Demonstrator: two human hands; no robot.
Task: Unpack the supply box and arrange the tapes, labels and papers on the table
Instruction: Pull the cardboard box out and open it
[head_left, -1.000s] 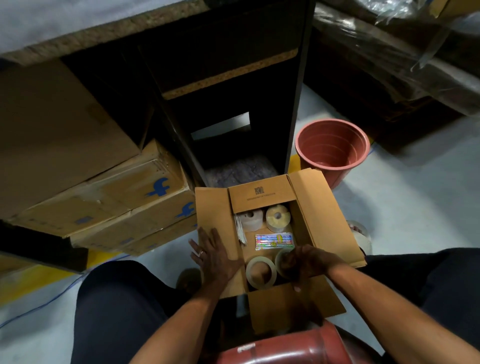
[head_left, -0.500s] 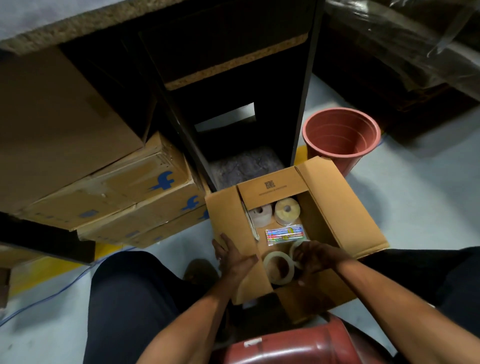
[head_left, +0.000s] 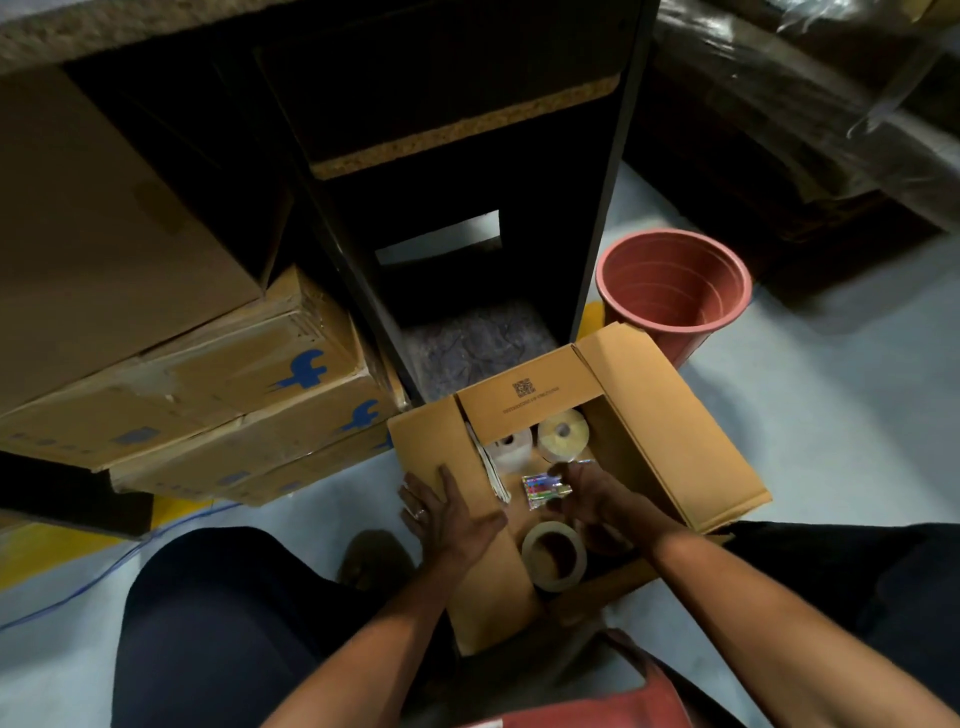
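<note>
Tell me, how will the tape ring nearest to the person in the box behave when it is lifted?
The tape ring is a wide hollow hoop, so fingers can probably hook through it easily. It leans tilted against the box wall, so it may roll or flop flat if nudged. It looks light for its size, being mostly hole.

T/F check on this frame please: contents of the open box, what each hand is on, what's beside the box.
1. The left hand lies flat on the open box's left flap. True.
2. The right hand is lifting the tape roll out. False: the roll lies in the box near the wrist; the hand reaches to the colourful packet.
3. Two rolls stand at the box's far end. True.
4. The red bucket lies tipped over. False: it stands upright.
</note>
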